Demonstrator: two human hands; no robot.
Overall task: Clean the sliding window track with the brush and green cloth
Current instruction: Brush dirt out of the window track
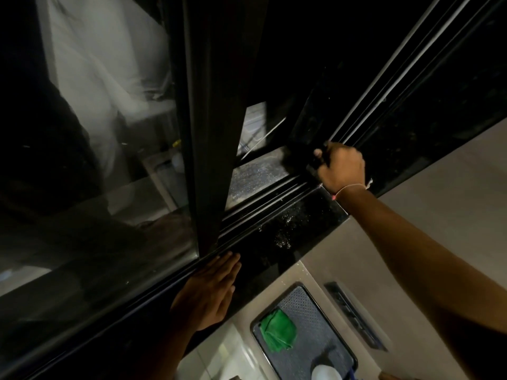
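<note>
Our right hand (341,168) is clamped on the dark brush (310,160), working it along the far end of the window track (263,201). Our left hand (208,292) lies flat, fingers together, on the near sill (296,229), likely to brace us. The green cloth (278,330) waits below on a grey mat (315,311), off the sill.

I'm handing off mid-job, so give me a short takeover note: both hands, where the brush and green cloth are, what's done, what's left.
Right hand: closed on a dark object, apparently the brush, at the far end of the window track.
Left hand: flat, open, resting on the dark sill beside the sliding panel's frame.
Green cloth: unused, lying on the patterned tray below the sill.
Done: cannot tell how much; white specks show on the sill and the ledge beyond.
Left: finish brushing the track, then wipe with the cloth.
</note>
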